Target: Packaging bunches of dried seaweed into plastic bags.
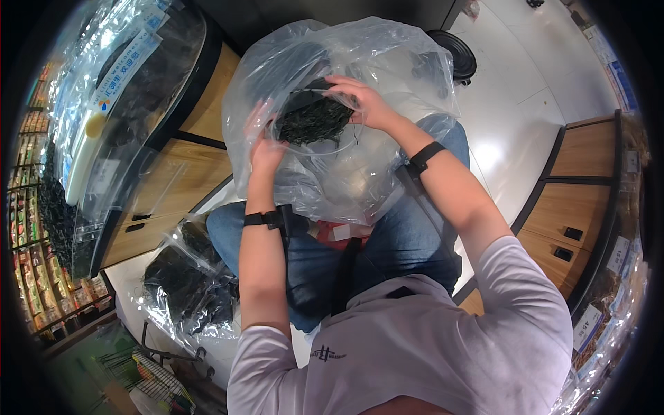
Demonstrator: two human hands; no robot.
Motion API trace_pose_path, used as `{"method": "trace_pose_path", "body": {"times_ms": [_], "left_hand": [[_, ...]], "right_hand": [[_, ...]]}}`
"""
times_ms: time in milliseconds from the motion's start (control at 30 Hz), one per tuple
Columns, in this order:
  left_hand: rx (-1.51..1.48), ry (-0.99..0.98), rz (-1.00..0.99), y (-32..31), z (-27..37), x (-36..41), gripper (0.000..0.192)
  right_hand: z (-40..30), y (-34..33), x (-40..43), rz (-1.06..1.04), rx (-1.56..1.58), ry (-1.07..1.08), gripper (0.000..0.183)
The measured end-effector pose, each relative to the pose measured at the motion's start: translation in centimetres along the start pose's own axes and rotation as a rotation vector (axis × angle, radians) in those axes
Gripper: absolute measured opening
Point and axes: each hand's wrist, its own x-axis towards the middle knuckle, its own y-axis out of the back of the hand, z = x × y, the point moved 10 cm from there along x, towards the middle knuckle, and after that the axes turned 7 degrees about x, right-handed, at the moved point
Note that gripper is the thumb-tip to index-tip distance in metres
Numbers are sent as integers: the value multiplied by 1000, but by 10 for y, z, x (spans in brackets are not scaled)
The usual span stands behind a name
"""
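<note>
A large clear plastic bag point(332, 181) billows over my knees, its mouth facing me. Dark, stringy dried seaweed point(314, 119) fills the round opening in a matted clump. My left hand point(264, 137) is at the left of the opening, gripping the plastic beside the clump; film blurs its fingers. From the right, my right hand point(365, 104) holds the clump's edge, fingers curled over its upper side. How far the seaweed reaches into the bag is hidden.
On the floor by my left leg lies another clear bag of dark seaweed point(187, 280). Wooden cabinets stand left point(161, 181) and right point(565, 218). A black round object point(456, 57) sits beyond the bag. A shopping cart point(150, 384) is at the lower left.
</note>
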Motion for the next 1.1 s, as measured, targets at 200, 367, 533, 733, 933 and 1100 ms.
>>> {"method": "trace_pose_path", "body": {"times_ms": [200, 367, 533, 733, 933, 1100], "left_hand": [[-117, 270, 163, 2, -13, 20, 66], [-66, 226, 24, 47, 49, 43, 67], [-106, -135, -47, 51, 40, 49, 85], [-139, -117, 45, 46, 0, 43, 44], [-175, -138, -26, 57, 8, 37, 59], [-9, 37, -136, 69, 36, 30, 50]], "right_hand": [[6, 19, 0, 245, 9, -108, 63], [4, 30, 2, 301, 25, -103, 56], [-4, 31, 9, 332, -76, 163, 51], [-10, 14, 11, 132, 22, 166, 58], [-2, 27, 8, 228, 21, 208, 80], [29, 22, 9, 222, 311, -25, 55]]}}
